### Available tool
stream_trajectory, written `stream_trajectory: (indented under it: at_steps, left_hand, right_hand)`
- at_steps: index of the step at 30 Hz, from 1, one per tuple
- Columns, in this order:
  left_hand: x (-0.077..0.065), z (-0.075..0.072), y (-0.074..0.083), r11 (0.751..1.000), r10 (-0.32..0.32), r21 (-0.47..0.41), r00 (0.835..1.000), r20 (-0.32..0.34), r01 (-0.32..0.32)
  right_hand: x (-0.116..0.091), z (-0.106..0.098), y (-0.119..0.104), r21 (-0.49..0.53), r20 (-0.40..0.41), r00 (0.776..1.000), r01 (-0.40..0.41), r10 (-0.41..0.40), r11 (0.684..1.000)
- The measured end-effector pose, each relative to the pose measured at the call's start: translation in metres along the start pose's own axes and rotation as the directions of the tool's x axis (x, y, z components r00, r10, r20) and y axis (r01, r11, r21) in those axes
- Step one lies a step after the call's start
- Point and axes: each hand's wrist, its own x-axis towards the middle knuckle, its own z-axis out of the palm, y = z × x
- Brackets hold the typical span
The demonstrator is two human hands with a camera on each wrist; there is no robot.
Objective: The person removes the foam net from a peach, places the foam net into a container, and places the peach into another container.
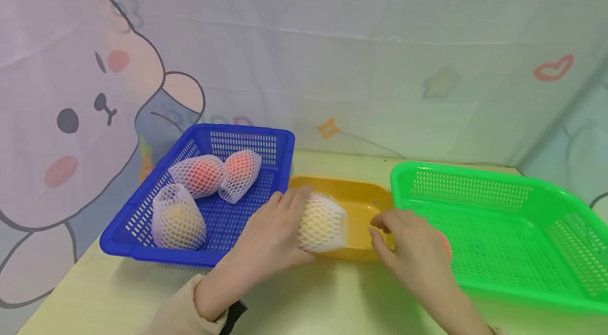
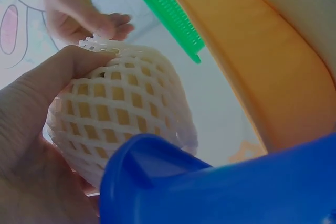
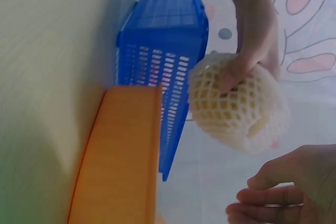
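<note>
On my left the blue basket point(image 1: 142, 253) holds three fruits in foam nets; a yellow one point(image 1: 178, 224) sits at the front, and two reddish ones point(image 1: 204, 175) lie just behind it, their nets touching; a black band point(image 1: 235, 315) circles my left wrist below a beige sleeve point(image 1: 187, 311). My left hand point(image 1: 275, 232) grasps a netted yellow fruit point(image 1: 323, 223), thumb pressed against the white mesh, and holds it up above the orange tray point(image 1: 364, 213); my right hand point(image 1: 410, 242) is empty, its fingers loosely bent, near the fruit but apart from it. Farther right stands the green basket point(image 1: 494, 240); a reddish thing point(image 1: 447, 245) shows at its near left side, perhaps another fruit, though my right hand hides most of it.
</note>
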Motion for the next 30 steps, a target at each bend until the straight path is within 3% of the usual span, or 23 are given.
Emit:
stream_trajectory:
  at_steps: [5,9,14,24,30]
  left_hand:
    - [0.000,0.003,0.004,1.000,0.006,0.010,1.000,0.004,-0.006]
    - [-0.001,0.006,0.006,1.000,0.018,0.017,1.000,0.018,-0.019]
    - [-0.001,0.009,0.007,1.000,0.023,0.015,0.999,0.039,-0.024]
    - [-0.003,0.012,0.011,0.999,0.045,-0.007,0.997,0.057,-0.045]
    - [-0.004,0.013,0.010,0.997,0.063,-0.039,0.997,0.055,-0.060]
  right_hand:
    - [-0.001,-0.004,-0.006,0.167,-0.041,0.992,0.125,-0.120,0.978]
    - [-0.001,-0.003,-0.009,0.301,-0.101,0.972,0.232,-0.211,0.925]
    - [-0.001,0.000,-0.010,0.381,-0.151,0.952,0.305,-0.267,0.873]
    - [-0.002,0.003,-0.008,0.348,-0.064,0.937,0.344,-0.345,0.872]
    - [-0.001,0.006,-0.009,0.297,-0.101,0.917,0.397,-0.385,0.868]
